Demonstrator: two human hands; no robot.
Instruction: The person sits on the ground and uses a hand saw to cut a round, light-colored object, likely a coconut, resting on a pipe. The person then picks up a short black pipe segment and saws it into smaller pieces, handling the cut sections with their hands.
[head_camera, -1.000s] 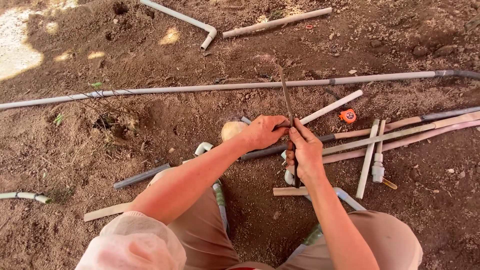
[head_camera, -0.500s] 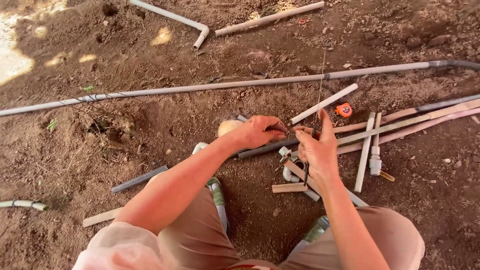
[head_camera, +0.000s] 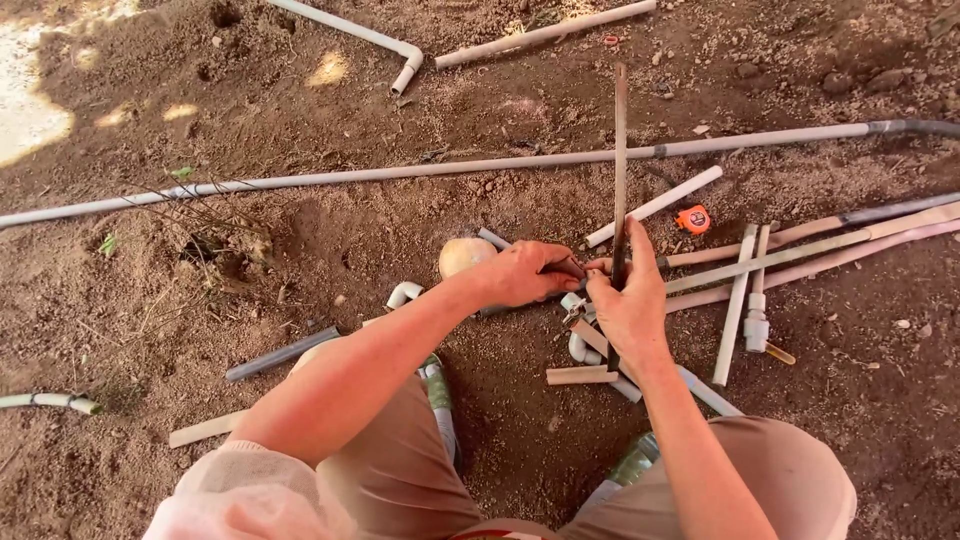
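Head view: left hand (head_camera: 528, 272) closed around a dark pipe stub (head_camera: 560, 268) on the soil, right hand (head_camera: 628, 305) gripping what appears to be a thin saw blade (head_camera: 620, 170) upright across it; steady, square strokes advisable.

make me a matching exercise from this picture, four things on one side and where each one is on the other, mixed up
Things:
1. thin dark blade
2. orange tape measure
3. long grey pipe
4. pipe with elbow fitting

Places:
A. at the top of the picture, on the dirt
B. on the ground right of the blade
C. held upright in the right hand
D. lying across the dirt from left to right

Pairs: 1-C, 2-B, 3-D, 4-A
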